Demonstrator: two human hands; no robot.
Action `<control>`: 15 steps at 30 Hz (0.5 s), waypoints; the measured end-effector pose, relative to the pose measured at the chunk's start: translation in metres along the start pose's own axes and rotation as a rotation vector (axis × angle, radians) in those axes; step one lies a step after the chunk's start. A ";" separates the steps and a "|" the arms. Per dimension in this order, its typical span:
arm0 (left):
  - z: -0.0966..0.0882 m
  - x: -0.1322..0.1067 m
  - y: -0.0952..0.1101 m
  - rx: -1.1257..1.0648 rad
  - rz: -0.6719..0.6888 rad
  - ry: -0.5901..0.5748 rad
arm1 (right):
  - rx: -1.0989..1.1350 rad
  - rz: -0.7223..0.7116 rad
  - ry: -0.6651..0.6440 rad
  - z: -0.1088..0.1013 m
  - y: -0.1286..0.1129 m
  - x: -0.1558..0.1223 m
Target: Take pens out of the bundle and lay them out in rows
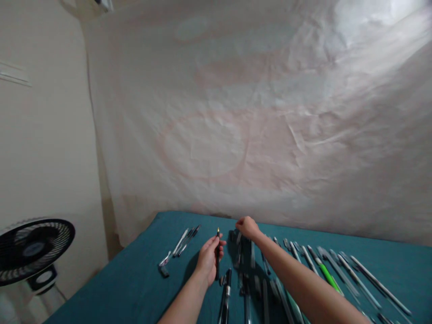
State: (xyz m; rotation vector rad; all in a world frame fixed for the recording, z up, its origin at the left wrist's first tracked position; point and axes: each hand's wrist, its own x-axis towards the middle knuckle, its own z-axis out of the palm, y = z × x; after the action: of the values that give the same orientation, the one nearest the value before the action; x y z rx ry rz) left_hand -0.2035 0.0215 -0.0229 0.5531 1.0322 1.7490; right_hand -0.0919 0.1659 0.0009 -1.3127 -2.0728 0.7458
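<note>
My left hand point(208, 257) is closed around a slim black pen point(218, 258). The pen stands upright in the grip, its gold-coloured tip pointing up and away from me. Farther back, my right hand point(249, 227) has its fingers pinched together just above some dark, blurred items on the cloth. Whatever it pinches, if anything, cannot be made out. Below my left hand lies a black pen with a silver band point(228, 288). Several more pens and dark slim pieces lie under my right forearm, partly hidden by it.
A teal cloth point(128, 279) covers the surface. On its left lies a small group of pens point(185, 240) with a small dark piece point(164, 271). To the right spread several pens, one bright green point(327, 274). A black fan point(37, 249) stands at the left; a pale sheet point(209, 90) hangs behind.
</note>
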 end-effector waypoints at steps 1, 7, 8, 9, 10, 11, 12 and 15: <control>0.000 0.000 0.000 0.005 0.001 -0.003 | 0.035 -0.017 -0.006 -0.003 -0.001 -0.003; 0.005 -0.006 0.008 0.067 0.022 -0.051 | 0.275 -0.138 -0.085 -0.006 -0.023 -0.036; 0.007 -0.008 0.010 0.080 0.031 -0.067 | 0.313 -0.152 -0.104 -0.006 -0.028 -0.044; 0.010 -0.010 0.012 0.093 0.042 -0.087 | 0.354 -0.161 -0.122 -0.007 -0.033 -0.052; 0.014 -0.013 0.014 0.107 0.053 -0.110 | 0.400 -0.165 -0.136 -0.008 -0.038 -0.059; 0.018 -0.017 0.016 0.121 0.063 -0.137 | 0.463 -0.163 -0.145 -0.010 -0.042 -0.066; 0.022 -0.020 0.017 0.135 0.072 -0.163 | 0.532 -0.155 -0.141 -0.013 -0.046 -0.071; 0.035 -0.031 0.019 0.171 0.089 -0.227 | 0.671 -0.124 -0.073 -0.023 -0.050 -0.083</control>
State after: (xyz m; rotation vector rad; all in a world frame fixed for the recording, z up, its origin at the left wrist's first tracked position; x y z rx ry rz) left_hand -0.1748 0.0041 0.0144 0.8957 1.0136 1.6385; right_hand -0.0761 0.0753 0.0387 -0.7807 -1.7000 1.2986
